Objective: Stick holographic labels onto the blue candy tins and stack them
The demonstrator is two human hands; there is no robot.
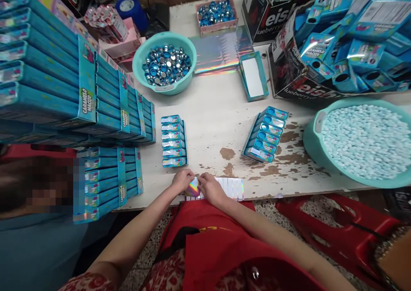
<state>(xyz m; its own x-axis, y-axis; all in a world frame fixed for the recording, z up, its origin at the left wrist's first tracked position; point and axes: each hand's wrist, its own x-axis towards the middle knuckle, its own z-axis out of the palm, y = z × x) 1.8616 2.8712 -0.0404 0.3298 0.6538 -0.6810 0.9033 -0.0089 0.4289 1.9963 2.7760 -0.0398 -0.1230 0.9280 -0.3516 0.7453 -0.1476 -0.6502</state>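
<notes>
At the table's front edge lies a sheet of shiny white strips (236, 188). My left hand (183, 181) is closed at the sheet's left end, its fingertips pinching a rainbow-coloured shiny piece (193, 187). The fingers of my right hand (210, 188) are pressed together on the right side of that same piece. Just beyond my left hand stands a row of small blue boxes (173, 141) in a tray, with shiny strips across their ends. Farther right, another tray of blue boxes (265, 135) sits at an angle, with round blue openings showing on several.
Tall stacks of blue cartons (86, 81) fill the left, beside a seated person (38, 239). A turquoise basin of metal caps (167, 64) stands behind. On the right are a basin of pale candies (366, 141), a black box of blue packets (302, 85) and a red stool (349, 227).
</notes>
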